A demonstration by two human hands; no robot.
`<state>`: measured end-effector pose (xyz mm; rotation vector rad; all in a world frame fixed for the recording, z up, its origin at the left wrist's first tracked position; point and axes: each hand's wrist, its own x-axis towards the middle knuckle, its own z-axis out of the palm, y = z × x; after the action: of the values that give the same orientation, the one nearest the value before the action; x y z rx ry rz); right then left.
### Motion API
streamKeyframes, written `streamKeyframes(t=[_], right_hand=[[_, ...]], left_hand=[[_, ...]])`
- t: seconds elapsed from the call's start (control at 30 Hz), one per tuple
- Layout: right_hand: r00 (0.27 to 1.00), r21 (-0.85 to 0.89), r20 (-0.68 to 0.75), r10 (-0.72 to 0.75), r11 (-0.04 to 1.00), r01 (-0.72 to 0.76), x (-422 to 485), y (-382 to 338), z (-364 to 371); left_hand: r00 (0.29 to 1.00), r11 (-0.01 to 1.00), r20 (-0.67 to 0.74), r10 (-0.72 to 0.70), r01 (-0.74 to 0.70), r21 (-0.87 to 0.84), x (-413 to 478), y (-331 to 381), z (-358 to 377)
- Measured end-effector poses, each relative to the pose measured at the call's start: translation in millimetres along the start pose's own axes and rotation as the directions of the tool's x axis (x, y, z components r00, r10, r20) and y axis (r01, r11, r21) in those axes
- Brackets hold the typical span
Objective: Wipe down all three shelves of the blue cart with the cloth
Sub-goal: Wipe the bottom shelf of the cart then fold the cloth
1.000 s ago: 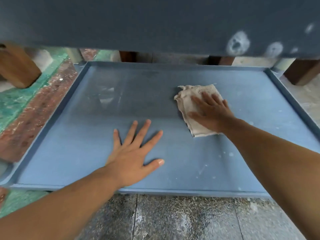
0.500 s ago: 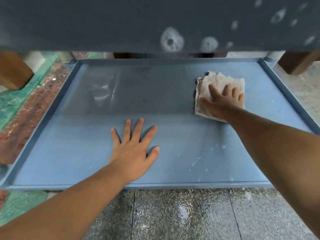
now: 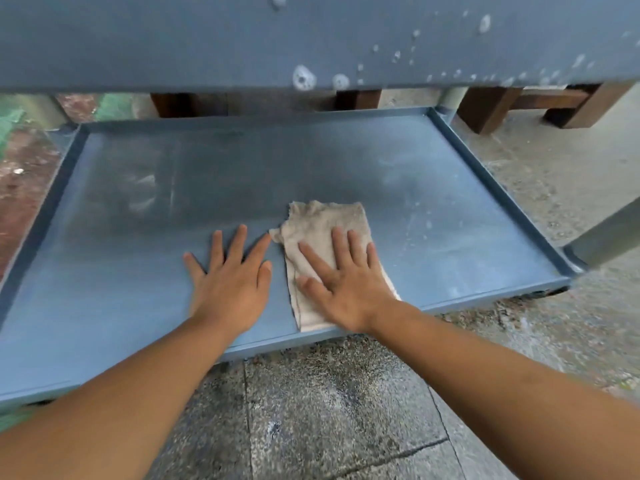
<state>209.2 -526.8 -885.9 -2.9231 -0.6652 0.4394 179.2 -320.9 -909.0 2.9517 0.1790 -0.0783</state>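
item: cloth [image 3: 322, 230]; beige, folded to a rough oblong, lying flat on the lower shelf [image 3: 450, 202] of the blue cart, right of the middle, its near end at the front lip

item: right hand [image 3: 346, 289]; palm down on the near half of the cloth, fingers straight and spread, pressing, nothing curled round it

item: left hand [image 3: 232, 289]; flat on the bare shelf just beside the cloth on its left, fingers straight and apart, holding nothing; index fingertip close to the cloth's left corner, contact cannot be told

item: lower shelf; blue tray with a raised rim, pale specks and smears to the right of the cloth

item: upper shelf [image 3: 207, 39]; dark blue edge across the top of the view, white spots toward its right

item: floor [image 3: 329, 410]; grey speckled stone slabs under both forearms

item: wooden legs [image 3: 485, 109]; dark brown, behind the cart at the far right
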Motion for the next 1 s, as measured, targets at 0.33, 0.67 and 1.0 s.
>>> streamKeyframes(t=[0.33,0.67,1.0], right_hand=[[0.975,-0.023,0.017,-0.222,0.975,0.223,-3.2,5.6,-8.9],[0.983,-0.131,-0.038,-0.179,0.976,0.172,26.5,85.0,-26.1],[0.986,-0.024,-0.147,0.078,0.996,-0.083,99.2,166.4,-47.4]], left_hand=[[0.976,0.945,-0.215,0.034,-0.101,-0.312,-6.3,31.5,-7.7],[0.997,0.998,-0.075,0.013,-0.018,-0.066,-0.8,58.1,5.5],[0.999,0.998,0.047,0.013,-0.017,0.069,-1.5,56.9,9.8]])
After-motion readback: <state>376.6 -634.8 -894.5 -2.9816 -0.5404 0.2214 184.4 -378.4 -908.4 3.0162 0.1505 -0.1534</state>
